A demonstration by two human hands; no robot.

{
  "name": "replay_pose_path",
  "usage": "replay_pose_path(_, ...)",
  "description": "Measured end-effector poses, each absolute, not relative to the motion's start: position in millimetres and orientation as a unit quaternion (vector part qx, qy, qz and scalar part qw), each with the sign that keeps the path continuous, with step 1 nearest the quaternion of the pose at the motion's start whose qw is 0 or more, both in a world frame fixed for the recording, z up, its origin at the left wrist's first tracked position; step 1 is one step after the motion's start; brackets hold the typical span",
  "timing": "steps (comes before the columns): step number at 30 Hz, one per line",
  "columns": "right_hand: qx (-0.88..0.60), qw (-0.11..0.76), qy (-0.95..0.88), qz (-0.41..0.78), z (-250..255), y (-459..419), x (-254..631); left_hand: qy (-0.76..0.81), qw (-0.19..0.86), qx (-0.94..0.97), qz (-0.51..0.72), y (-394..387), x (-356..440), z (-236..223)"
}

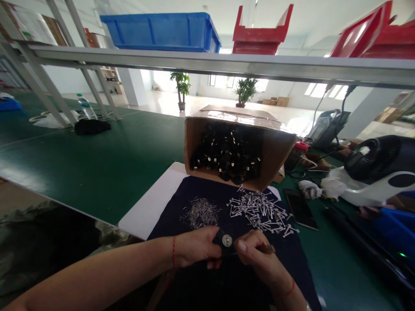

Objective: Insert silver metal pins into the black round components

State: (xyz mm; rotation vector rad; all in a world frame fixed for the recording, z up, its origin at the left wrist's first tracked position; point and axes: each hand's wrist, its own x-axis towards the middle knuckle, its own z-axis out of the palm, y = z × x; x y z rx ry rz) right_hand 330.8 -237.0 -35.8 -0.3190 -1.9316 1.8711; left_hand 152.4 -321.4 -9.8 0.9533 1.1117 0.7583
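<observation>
Holding a black part, the left hand has a closed grip; the right hand pinches closed beside it, contents unclear.

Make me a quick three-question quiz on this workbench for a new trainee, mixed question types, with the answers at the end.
1. Multiple choice: what does the left hand hold?
A) a water bottle
B) a black part with a round metal disc
C) a phone
2. True or false: on the dark cloth, the heap of thin wire-like pieces lies to the left of the heap of pale nail-like pieces.
3. Fill in the colour: the open cardboard box holds many mostly ____ parts.

Key: 1 B; 2 true; 3 black.
</observation>
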Motion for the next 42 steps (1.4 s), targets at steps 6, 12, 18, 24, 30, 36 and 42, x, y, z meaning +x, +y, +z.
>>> replay_pose_path(6, -0.066, 0.168, -0.729, 0.66, -29.4, -232.5, 332.1, 0.488, 0.695, 0.439, 0.295, -314.0, 148.2, -13.9)
replay_pose_path(12, -0.086, 0.18, -0.723, 0.662, -32.9, -233.7, 334.1, 0.482, 0.709, 0.437, 0.274, -309.4, 147.3, -14.9)
replay_pose_path(18, -0.142, 0.242, -0.666, 0.691, -43.9, -238.5, 330.2, 0.493, 0.707, 0.431, 0.267, -307.4, 146.5, -13.8)
replay_pose_path(24, -0.22, 0.294, -0.586, 0.722, -46.4, -255.8, 333.7, 0.5, 0.694, 0.429, 0.291, -310.5, 149.6, -12.4)
replay_pose_path(30, -0.328, 0.341, -0.51, 0.719, -39.0, -266.8, 326.0, 0.507, 0.681, 0.428, 0.308, -314.4, 153.7, -10.6)
replay_pose_path(36, -0.378, 0.379, -0.468, 0.704, -35.4, -271.3, 315.7, 0.508, 0.672, 0.433, 0.322, -315.2, 156.0, -10.4)
replay_pose_path(42, -0.407, 0.393, -0.448, 0.692, -32.5, -271.8, 309.2, 0.506, 0.664, 0.438, 0.333, -317.8, 160.0, -9.4)
